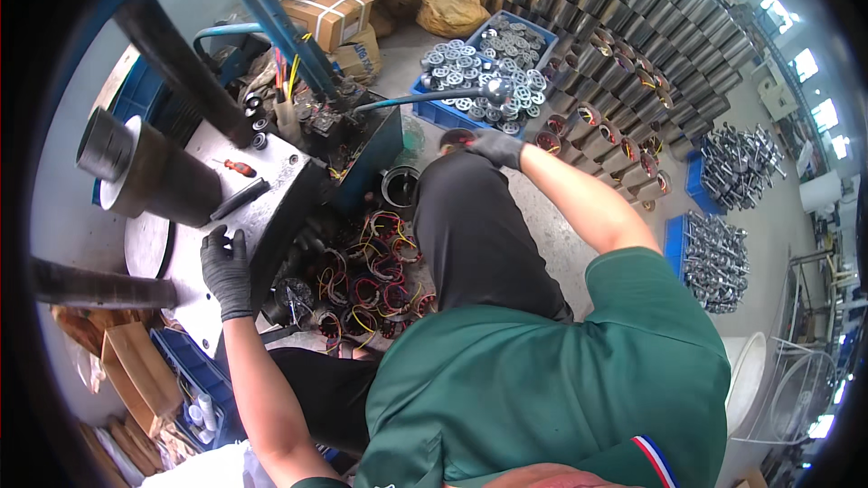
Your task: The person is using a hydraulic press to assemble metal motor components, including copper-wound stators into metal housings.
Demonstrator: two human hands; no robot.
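My left hand [226, 273], in a dark grey glove, is at the near edge of the white-topped press table [194, 294], fingers apart and nothing in them. Close to it, a black bar [240, 199] and an orange-handled screwdriver [238, 167] lie on the table. A steel cylinder assembly [172, 176] stands under the press, its lower part dark and its upper part lighter. Beyond my knee, my gloved right hand [495, 147] grips the rim of a steel motor housing [455, 138] with reddish windings inside; my fingertips are partly hidden.
A lever [425, 98] with a ball knob juts out ahead of my right hand. Wound stators [366, 289] with coloured wires lie on the floor between my legs. Blue crates hold metal end covers [515, 41] and shafts [714, 262]. Steel housings [624, 0] are stacked at the back right.
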